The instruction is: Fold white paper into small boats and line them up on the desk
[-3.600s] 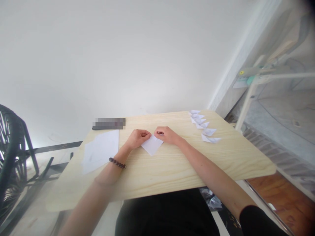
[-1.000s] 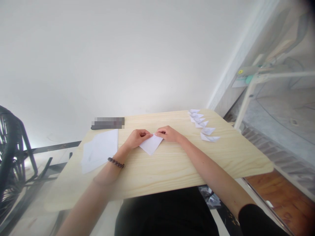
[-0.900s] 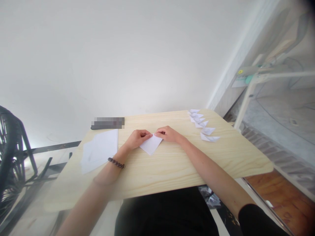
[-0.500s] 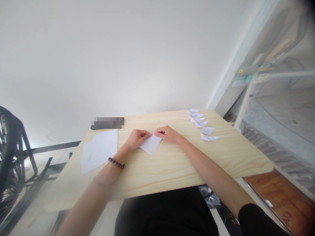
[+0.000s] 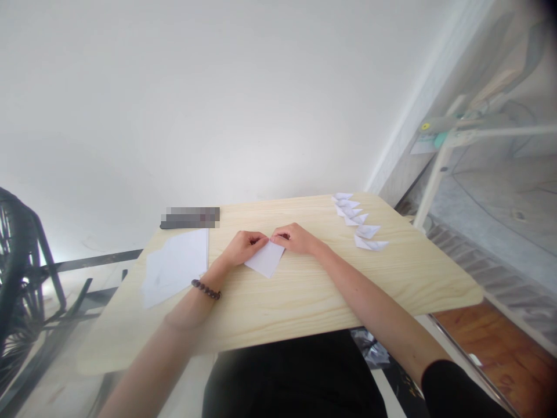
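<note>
A small folded white paper lies at the middle of the wooden table, one corner pointing toward me. My left hand, with a dark beaded bracelet at the wrist, pinches its far left edge. From the other side my right hand pinches the same paper near its far corner. The two thumbs nearly touch there. Both hands hide parts of the paper's edges.
White sheets lie at the table's left, below a dark, pixelated flat object. Several folded white paper pieces form a row at the back right. A white metal frame stands right of the table; a dark chair-like object is at far left.
The paper has shifted and turned slightly, its near corner now a little closer to me. My thumbs have moved a bit closer together; both hands still hold it.
</note>
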